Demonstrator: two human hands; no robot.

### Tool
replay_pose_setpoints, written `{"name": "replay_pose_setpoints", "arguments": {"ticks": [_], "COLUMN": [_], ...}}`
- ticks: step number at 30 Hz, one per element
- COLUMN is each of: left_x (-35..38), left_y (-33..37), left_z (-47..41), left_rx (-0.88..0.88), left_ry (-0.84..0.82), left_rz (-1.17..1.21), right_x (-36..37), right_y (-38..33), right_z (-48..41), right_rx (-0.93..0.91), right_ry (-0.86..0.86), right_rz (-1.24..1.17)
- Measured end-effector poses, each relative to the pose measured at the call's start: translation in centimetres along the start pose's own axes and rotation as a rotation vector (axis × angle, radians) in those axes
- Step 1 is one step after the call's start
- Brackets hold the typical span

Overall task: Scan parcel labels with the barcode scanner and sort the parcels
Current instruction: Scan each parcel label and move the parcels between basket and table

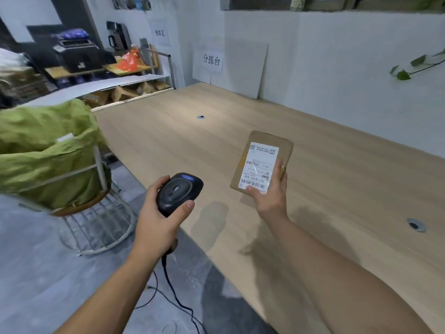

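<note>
Holding parcel [261,162] label-up above desk [337,189], right hand [271,194] gripping its near end; left hand [159,220] wrapped around barcode scanner [179,192], just beside. Scan apparently pending; sorting not begun; desk carries no sorted parcels.

A single wide-angle camera sat at head height and looked forward and down along the person's own arms. Both forearms entered from the lower edge. The left hand [156,218] round the barcode scanner [179,191] and the right hand [272,198] round the parcel [262,162] lay near the middle, close to the lens. The table [337,177] ran away from the lower right toward the far wall [337,56], its near edge slanting across the frame. The floor [36,261] filled the lower left, a green sack [48,153] stood at the left edge, and shelves [113,69] stood well off at upper left.
</note>
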State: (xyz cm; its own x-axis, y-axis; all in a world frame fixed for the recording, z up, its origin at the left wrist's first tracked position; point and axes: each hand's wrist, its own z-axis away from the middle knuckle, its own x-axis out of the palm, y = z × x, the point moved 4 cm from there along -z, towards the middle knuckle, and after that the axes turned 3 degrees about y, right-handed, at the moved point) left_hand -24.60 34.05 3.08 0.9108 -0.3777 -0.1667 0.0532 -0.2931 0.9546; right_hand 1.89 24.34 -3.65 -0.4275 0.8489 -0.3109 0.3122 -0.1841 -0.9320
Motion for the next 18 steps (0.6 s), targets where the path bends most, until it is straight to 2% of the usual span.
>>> {"name": "replay_pose_setpoints", "arguments": {"ticks": [7, 18], "left_x": [-8.1, -18.4], "left_y": [-2.5, -4.2], "left_z": [-5.0, -16.6], "left_rx": [0.006, -0.007], "left_ry": [0.356, 0.755], "left_rz": [-0.056, -0.154], "right_x": [13.1, 35.9], "right_y": [-3.3, -13.3], "right_z": [-3.5, -9.8], "right_rx": [-0.006, -0.138], "right_ry": [-0.22, -0.598], "right_rz": [-0.056, -0.166]}}
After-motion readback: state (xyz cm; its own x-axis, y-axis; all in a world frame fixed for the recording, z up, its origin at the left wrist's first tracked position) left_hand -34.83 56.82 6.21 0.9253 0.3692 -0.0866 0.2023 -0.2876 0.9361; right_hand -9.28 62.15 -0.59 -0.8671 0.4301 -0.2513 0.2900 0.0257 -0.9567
